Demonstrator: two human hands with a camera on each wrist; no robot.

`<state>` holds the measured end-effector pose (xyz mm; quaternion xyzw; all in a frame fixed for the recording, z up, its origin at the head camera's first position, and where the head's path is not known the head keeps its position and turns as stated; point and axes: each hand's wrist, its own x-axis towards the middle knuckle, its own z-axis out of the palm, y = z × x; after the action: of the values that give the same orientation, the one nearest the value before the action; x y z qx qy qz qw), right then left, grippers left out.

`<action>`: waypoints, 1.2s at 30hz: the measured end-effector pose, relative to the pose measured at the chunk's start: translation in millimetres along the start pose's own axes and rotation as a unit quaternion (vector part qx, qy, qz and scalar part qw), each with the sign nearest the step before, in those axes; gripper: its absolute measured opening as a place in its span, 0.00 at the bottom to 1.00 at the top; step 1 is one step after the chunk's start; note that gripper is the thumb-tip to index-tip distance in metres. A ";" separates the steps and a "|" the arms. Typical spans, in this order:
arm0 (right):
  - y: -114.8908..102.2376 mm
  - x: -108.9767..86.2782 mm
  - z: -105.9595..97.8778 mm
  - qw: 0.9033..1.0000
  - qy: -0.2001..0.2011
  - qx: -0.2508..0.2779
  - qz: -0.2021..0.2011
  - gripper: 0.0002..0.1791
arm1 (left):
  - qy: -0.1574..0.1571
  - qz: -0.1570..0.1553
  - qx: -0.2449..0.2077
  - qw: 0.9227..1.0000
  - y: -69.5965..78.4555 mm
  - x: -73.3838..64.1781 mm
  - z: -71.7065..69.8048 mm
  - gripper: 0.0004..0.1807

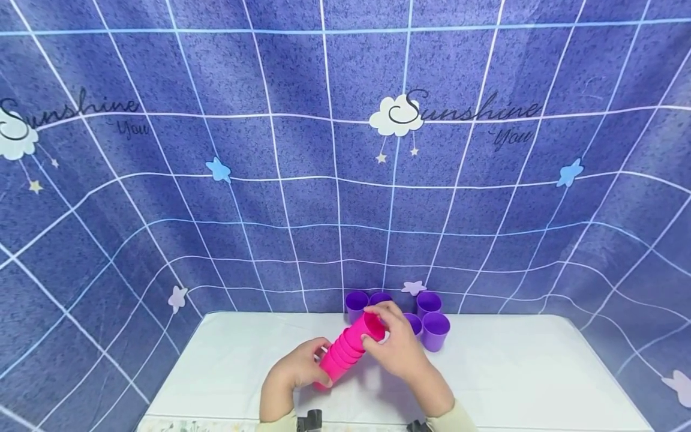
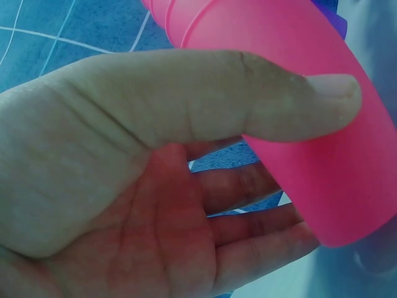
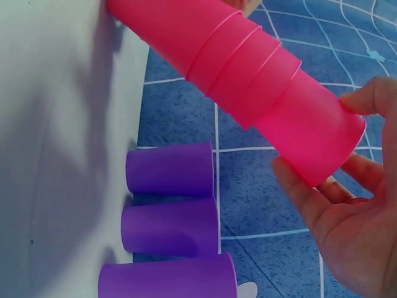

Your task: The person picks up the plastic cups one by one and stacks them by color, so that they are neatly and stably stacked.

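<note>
A slanting stack of nested pink cups [image 1: 345, 353] hangs between both hands above the white table, its open mouth up to the right. My left hand [image 1: 299, 367] grips the lowest cup near its base; in the left wrist view the thumb [image 2: 298, 102] lies across the cup's side and the fingers reach behind it. At the upper end, my right hand [image 1: 400, 349] pinches the top pink cup [image 3: 316, 127] by its rim. That cup sticks further out of the stack than the others, whose rims sit close together.
Several purple cups [image 1: 436, 332] stand mouth up at the table's back edge, partly hidden by my right hand. The white table [image 1: 232, 360] meets a blue gridded curtain [image 1: 302, 150] behind it. A patterned strip [image 1: 205, 425] runs along the front edge.
</note>
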<state>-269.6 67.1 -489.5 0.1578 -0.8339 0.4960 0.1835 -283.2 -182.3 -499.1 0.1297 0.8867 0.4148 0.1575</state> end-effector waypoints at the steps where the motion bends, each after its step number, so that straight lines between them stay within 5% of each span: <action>1: 0.2 -0.2 0.5 1.000 -0.002 -0.002 0.000 0.29 | 0.000 0.000 -0.001 1.000 -0.3 0.4 0.1 0.32; 36: 1.1 -2.0 5.8 0.998 -0.063 -0.014 0.019 0.28 | -0.001 0.003 0.000 1.000 -1.3 1.6 1.2 0.31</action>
<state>-269.2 62.7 -493.8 0.1699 -0.8536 0.4768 0.1230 -284.3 -181.7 -501.1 0.1331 0.8861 0.4151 0.1572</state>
